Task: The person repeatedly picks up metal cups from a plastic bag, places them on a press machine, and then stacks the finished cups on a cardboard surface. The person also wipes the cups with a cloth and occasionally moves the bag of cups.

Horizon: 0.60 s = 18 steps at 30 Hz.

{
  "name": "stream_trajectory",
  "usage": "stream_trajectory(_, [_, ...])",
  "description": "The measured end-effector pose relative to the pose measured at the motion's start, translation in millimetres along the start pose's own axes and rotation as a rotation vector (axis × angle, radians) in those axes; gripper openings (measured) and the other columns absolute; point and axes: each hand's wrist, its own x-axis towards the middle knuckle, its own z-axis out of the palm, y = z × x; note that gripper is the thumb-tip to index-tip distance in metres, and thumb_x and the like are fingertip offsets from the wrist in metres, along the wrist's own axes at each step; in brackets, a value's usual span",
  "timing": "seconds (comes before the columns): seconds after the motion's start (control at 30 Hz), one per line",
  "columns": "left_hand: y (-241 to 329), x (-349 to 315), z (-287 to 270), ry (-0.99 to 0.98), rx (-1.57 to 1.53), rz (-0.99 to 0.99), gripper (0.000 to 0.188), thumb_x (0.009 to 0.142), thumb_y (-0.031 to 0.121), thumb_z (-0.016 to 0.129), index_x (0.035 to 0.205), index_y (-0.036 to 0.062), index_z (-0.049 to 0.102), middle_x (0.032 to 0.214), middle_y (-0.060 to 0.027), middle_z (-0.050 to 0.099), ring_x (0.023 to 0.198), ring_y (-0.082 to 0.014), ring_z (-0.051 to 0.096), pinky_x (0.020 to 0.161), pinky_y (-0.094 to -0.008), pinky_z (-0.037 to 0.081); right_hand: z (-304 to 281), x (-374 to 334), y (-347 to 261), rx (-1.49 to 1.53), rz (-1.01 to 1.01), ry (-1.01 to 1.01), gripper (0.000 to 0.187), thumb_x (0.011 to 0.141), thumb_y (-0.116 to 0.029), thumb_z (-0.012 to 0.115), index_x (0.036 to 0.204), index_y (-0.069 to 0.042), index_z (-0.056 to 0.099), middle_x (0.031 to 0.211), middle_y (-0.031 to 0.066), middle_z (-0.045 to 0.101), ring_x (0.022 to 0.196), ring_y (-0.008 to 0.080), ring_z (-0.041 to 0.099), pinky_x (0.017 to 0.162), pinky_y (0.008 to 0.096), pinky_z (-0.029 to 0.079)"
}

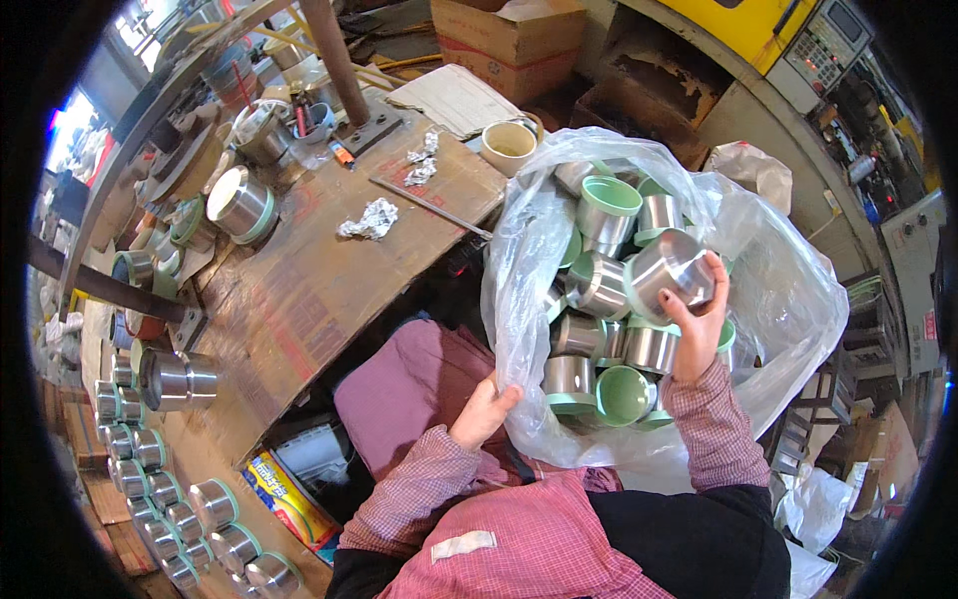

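Note:
My right hand (702, 317) grips a steel cup (659, 275) with a pale green edge, its fingers around the base. The cup is tilted above a pile of similar steel cups (597, 287) with green liners. They lie at mixed angles inside a large clear plastic bag (783, 299). At the bag's near left edge, my left hand (483, 413) is closed on the plastic; its fingertips are partly hidden.
A worn wooden table (289, 270) at left carries crumpled foil (369, 220), a metal rod (429, 207) and a larger steel cup (180, 380). Rows of steel cups (165, 489) stand lower left. A cardboard box (511, 45) and yellow machine (743, 30) are behind.

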Motion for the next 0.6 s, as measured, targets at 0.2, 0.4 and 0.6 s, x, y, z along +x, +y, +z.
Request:
stream_trajectory(0.2, [50,9,43,-0.053,-0.028,-0.068,0.030,0.104,0.026,0.059,0.107,-0.0020,0.069,0.093,0.0022,0.066,0.083,-0.0073,0.059,0.075,-0.0271,0.049,-82,32,25,-0.321,-0.184,0.183,0.082,0.075,-0.003,0.085,0.145,-0.006,0.042,0.140,0.0125,0.046,0.127,0.0241,0.050,0.108,0.0353,0.043])
stream_trajectory(0.4, [82,4,86,-0.184,0.476,0.100,0.030,0.100,0.022,0.061,0.098,-0.0066,0.067,0.072,-0.0131,0.063,0.068,-0.0139,0.058,0.066,-0.0367,0.050,-153,56,61,-0.302,-0.232,0.368,0.081,0.073,-0.004,0.087,0.143,-0.006,0.045,0.137,0.0135,0.051,0.124,0.0239,0.052,0.106,0.0359,0.044])
stream_trajectory(0.6, [62,-10,39,-0.177,0.145,-0.160,0.031,0.104,0.024,0.060,0.110,-0.0057,0.069,0.096,-0.0002,0.068,0.088,-0.0106,0.062,0.077,-0.0278,0.051,-249,104,126,-0.591,0.214,0.317,0.072,0.070,-0.015,0.089,0.135,-0.009,0.059,0.134,0.0161,0.057,0.123,0.0302,0.055,0.107,0.0406,0.044])
